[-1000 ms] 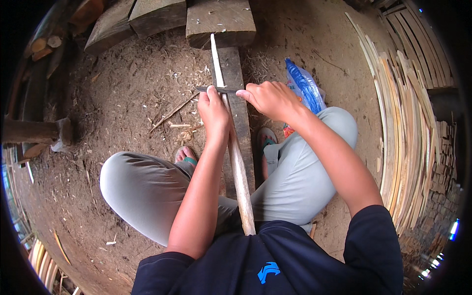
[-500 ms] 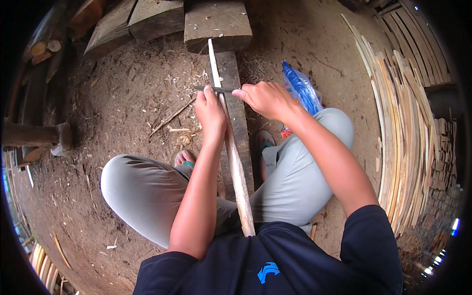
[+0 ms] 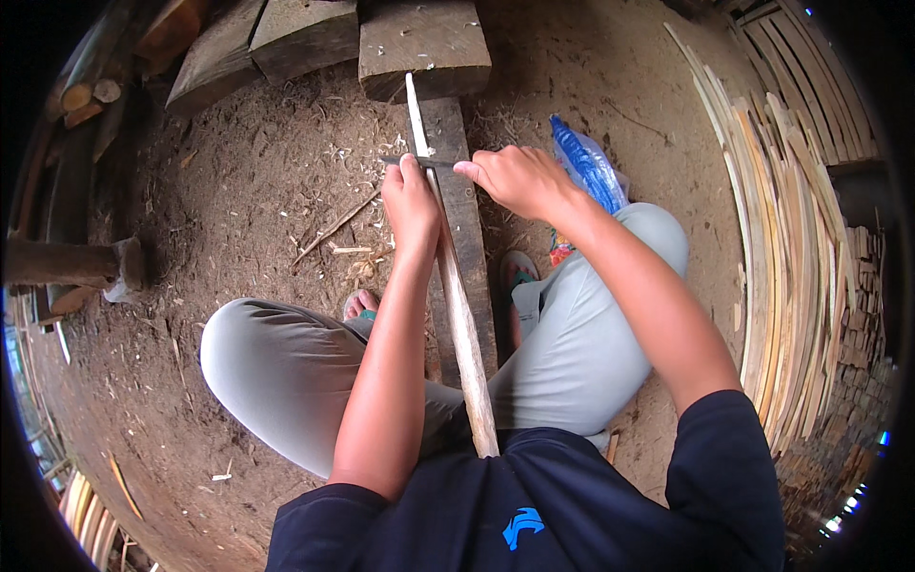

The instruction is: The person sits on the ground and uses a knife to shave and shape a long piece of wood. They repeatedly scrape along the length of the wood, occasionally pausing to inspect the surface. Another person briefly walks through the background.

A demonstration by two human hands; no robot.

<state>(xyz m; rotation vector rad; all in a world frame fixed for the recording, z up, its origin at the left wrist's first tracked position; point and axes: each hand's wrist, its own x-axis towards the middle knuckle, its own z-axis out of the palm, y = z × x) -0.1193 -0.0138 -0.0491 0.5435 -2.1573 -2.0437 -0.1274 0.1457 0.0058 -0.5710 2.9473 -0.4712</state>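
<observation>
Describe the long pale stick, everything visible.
The long stick looks wooden: whitish toward its narrow far end, browner toward the thicker-looking near end. It runs lengthwise over the plank, near end at the shirt, far tip by the block; contact there is unclear. A dark blade, held by the left hand and right hand, lies across it.

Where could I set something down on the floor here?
The barest patch is the dirt floor between the blue plastic bag and the stack of wood strips, apart from a thin twig. It's crowded in the middle, where the right hand holds a dark blade across the pale stick, with the left hand against it; shavings lie to the left.
</observation>
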